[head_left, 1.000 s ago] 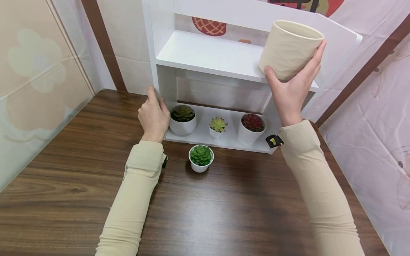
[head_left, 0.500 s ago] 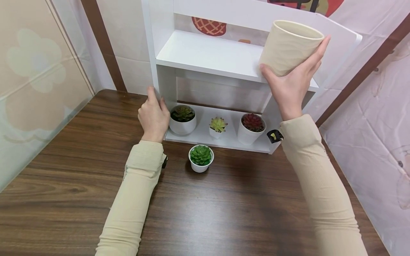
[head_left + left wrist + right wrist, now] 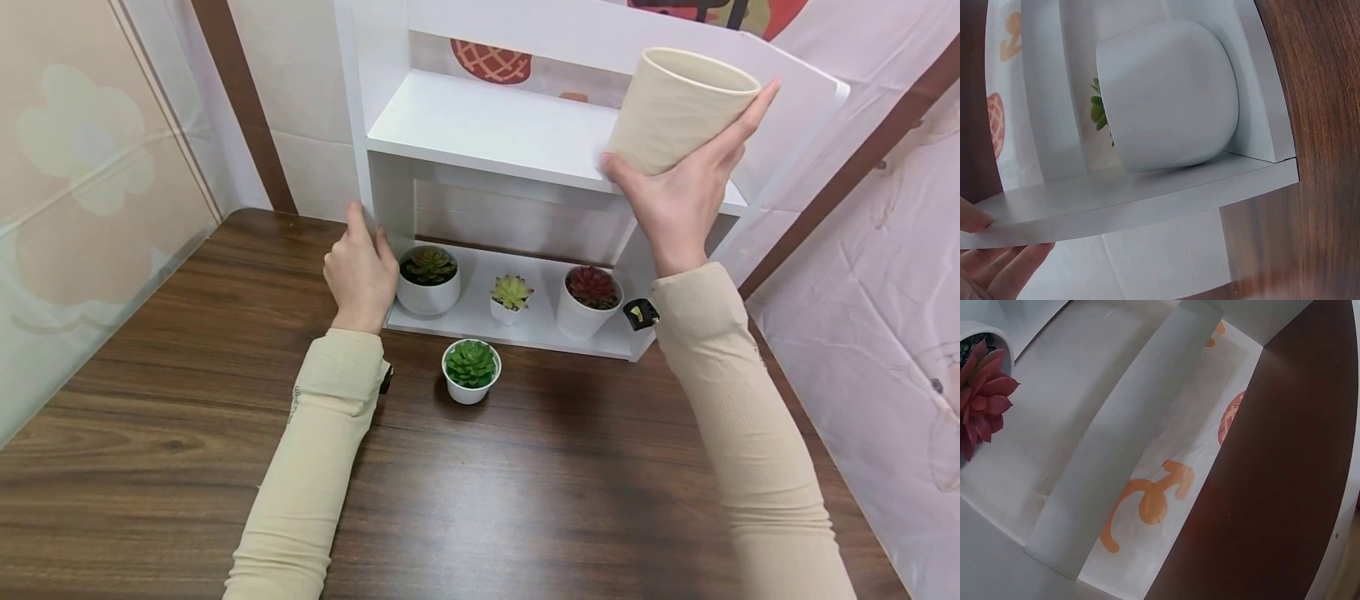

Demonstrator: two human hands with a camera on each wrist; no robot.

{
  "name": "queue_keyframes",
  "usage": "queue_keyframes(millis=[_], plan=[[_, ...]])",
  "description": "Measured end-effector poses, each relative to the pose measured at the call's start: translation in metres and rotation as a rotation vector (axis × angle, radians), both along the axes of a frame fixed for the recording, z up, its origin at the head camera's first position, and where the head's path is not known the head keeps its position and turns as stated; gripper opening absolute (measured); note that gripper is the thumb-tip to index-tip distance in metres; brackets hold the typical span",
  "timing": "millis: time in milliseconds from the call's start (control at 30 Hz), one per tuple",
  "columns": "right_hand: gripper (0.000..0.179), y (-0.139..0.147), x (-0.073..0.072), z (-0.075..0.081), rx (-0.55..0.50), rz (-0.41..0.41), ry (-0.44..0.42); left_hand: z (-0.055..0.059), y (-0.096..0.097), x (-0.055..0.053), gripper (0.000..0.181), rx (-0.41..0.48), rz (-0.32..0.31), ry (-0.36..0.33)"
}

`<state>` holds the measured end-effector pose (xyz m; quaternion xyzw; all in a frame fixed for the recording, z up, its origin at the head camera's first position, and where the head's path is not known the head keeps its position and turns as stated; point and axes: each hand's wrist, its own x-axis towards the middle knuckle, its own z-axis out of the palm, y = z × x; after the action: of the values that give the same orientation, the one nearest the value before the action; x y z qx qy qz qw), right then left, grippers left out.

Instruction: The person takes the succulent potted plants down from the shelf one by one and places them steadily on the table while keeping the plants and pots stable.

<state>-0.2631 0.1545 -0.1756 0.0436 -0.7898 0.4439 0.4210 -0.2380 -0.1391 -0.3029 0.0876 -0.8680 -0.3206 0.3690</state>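
Observation:
A cream pot (image 3: 671, 117) with a rippled surface stands at the right end of the upper board of the white shelf (image 3: 487, 129). Around its lower front and right side spreads my right hand (image 3: 686, 196), thumb out to the left and fingers extended up along the side. My left hand (image 3: 360, 271) pinches the front edge of the shelf's left side panel (image 3: 1147, 203), thumb on the inner face and fingers outside. Just inside that panel sits a round white pot (image 3: 1169, 100) with a dark green succulent (image 3: 430, 267).
On the bottom board are a small yellow-green succulent (image 3: 512, 296) and a red succulent (image 3: 592, 287) in white pots. A bright green succulent (image 3: 471, 364) stands on the brown table (image 3: 480, 500) before the shelf. Fabric walls (image 3: 82, 167) close in the sides.
My right hand has spread wider around the cream pot, thumb sliding left and fingertips moving out to the right. The pot and my left hand keep their places.

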Motion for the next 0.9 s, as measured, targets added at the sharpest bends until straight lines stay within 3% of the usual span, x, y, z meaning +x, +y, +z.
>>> queue_keyframes(millis=[367,633,900], plan=[[0.137,-0.0016,-0.0056,-0.0029,0.008,-0.076,0.024,-0.0005,0.0003,0.0004,0.027,0.004,0.003,-0.011],[0.136,-0.0003,-0.0041,-0.0044,-0.021,-0.069,0.052,-0.0007,0.0014,0.0005,0.026,0.001,0.000,0.004],[0.133,-0.0009,-0.0003,-0.0077,-0.052,-0.012,0.143,-0.0019,0.0011,-0.0002,0.027,-0.002,0.000,0.004]])
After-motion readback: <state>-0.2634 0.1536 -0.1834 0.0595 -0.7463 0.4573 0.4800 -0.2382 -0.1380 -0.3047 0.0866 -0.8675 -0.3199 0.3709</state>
